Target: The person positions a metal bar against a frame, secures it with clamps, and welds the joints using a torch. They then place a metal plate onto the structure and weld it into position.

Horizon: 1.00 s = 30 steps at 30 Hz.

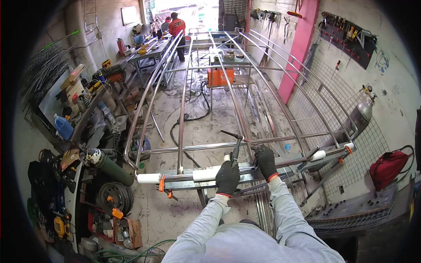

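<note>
A long frame of shiny steel tubes (pixel 188 83) stretches away from me, its near cross tube (pixel 245 143) just beyond my hands. My left hand (pixel 228 176), in a black glove, grips a welding torch (pixel 234 147) whose thin tip points at a tube joint. My right hand (pixel 265 160), also gloved, rests closed on a lengthwise tube (pixel 239 114) next to the torch. White padding (pixel 208 173) wraps the near support bar, and an orange clamp (pixel 162 183) pinches it at the left.
A green gas cylinder (pixel 112 168) lies at the left among cluttered shelves. A grey cylinder (pixel 365 108) and a red bag (pixel 390 168) stand by the right wall. A person in red (pixel 177 28) works at the far end. An orange welder (pixel 220 76) sits under the frame.
</note>
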Each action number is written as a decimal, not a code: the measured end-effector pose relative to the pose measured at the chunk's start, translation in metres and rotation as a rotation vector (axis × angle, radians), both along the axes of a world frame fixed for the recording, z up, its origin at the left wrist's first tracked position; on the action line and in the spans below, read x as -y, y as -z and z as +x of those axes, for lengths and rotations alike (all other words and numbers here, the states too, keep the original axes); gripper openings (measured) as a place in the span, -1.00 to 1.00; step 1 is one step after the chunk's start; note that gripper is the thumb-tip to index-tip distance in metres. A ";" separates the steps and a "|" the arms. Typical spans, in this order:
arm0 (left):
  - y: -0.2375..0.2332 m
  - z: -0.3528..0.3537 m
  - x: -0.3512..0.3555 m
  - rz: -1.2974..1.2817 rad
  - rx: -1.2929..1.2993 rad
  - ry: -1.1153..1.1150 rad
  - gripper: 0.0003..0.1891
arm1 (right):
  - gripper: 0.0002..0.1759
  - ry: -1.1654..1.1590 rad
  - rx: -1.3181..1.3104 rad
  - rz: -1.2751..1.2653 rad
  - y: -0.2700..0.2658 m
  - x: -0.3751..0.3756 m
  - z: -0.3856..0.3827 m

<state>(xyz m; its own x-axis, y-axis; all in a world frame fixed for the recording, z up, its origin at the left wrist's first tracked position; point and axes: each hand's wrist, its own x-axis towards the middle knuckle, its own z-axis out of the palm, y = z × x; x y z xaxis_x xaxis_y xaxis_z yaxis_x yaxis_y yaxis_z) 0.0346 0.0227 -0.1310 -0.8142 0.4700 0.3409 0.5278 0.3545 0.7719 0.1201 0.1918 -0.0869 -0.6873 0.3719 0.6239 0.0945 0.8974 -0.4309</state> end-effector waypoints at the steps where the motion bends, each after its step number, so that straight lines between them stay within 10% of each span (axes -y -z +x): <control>1: 0.002 0.000 0.000 0.000 0.000 0.000 -0.38 | -0.66 0.000 0.000 0.000 0.002 0.000 0.000; 16: 0.001 -0.002 0.002 -0.067 0.115 0.023 -0.33 | -0.76 -0.017 -0.128 -0.127 0.021 -0.007 -0.008; 21: -0.003 0.001 0.001 -0.013 0.059 -0.017 -0.42 | -0.82 0.071 -0.048 -0.844 0.003 0.003 -0.006; 25: -0.005 0.002 0.002 -0.023 0.062 -0.016 -0.42 | -0.81 0.031 -0.064 -0.416 0.025 -0.009 -0.008; 30: 0.001 0.000 0.000 -0.068 0.052 -0.006 -0.37 | -0.70 0.032 -0.132 -0.954 -0.012 0.018 -0.004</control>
<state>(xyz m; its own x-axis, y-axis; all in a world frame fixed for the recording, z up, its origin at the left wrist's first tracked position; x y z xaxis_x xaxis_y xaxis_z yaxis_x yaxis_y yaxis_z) 0.0348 0.0232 -0.1317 -0.8331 0.4855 0.2652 0.4849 0.4102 0.7724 0.1160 0.1740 -0.0747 -0.6140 0.7801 0.1206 0.0112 0.1614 -0.9868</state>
